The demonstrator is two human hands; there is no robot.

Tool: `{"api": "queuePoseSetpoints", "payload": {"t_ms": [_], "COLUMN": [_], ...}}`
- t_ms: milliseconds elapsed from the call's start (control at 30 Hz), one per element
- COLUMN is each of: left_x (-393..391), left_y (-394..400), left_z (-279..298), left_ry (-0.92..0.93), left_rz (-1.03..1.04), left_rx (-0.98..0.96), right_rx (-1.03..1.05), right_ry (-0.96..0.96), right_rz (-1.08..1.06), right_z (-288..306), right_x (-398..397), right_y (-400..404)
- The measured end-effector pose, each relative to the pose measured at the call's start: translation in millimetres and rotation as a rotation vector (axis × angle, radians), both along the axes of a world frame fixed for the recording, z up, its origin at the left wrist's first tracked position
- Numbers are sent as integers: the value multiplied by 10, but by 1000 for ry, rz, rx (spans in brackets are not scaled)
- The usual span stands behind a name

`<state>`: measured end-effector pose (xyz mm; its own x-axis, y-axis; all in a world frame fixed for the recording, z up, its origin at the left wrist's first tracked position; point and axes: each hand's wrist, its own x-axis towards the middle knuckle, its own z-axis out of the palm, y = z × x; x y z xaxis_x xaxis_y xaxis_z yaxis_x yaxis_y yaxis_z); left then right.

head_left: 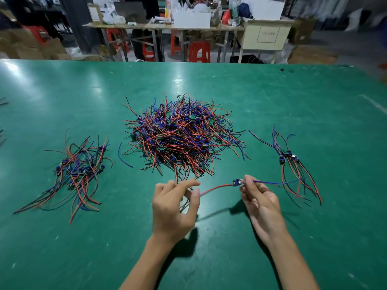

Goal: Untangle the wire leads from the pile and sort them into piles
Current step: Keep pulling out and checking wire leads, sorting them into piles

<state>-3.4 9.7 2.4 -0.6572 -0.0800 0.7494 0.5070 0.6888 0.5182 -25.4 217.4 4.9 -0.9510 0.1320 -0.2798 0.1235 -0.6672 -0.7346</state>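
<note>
On the green table (272, 91) lies a big pile (182, 135) of tangled red, blue and black wire leads, in the middle, a little beyond the hands. To the left of it, well apart, there is a smaller pile (79, 170) of sorted leads. To the right, also apart, there is a small bundle (291, 164) of only a few leads, with their small boards close together.

The right hand (261, 204) holds one lead (237, 182) above the table, between the big pile and the right bundle. Its thumb and fingers pinch the lead just beside the small board. The blue wire of this lead goes to the right and reaches the wires of the right bundle. The red wire goes to the left, toward the left hand (173, 208).

The left hand is half open, the fingers are bent loosely. The end of the red wire comes to its thumb and forefinger, and some thin wires from the edge of the big pile pass behind the fingers. Whether the fingers really grip the wire one cannot tell.

Behind the table stand other tables (163, 26) with boxes and red stools (199, 52).
</note>
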Motion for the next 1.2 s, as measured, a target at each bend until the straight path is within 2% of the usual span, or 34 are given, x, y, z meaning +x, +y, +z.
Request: {"api": "queuePoseSetpoints", "payload": {"t_ms": [133, 200, 267, 433, 567, 767, 933, 1200], "left_x": [8, -19, -39, -94, -217, -311, -229, -188], "left_y": [-97, -132, -138, 34, 253, 253, 322, 352], "left_z": [78, 100, 105, 102, 144, 97, 35, 30], "left_ry": [-304, -407, -513, -935, -1080, -1081, -1018, -967], "left_rz": [-167, -205, -276, -571, -724, -738, -654, -567], "left_rx": [439, 551, 556, 551, 583, 750, 696, 676], "right_rx": [98, 142, 222, 488, 593, 572, 528, 584], "right_ry": [-2, 23, 60, 166, 191, 192, 207, 233], "right_rz": [114, 134, 156, 305, 329, 215, 139, 80], "right_z": [10, 6, 6, 23, 61, 9, -40, -45], "right_x": [21, 22, 15, 22, -44, -78, -63, -67], "right_y": [29, 16, -27, -83, -102, -137, -99, -149]}}
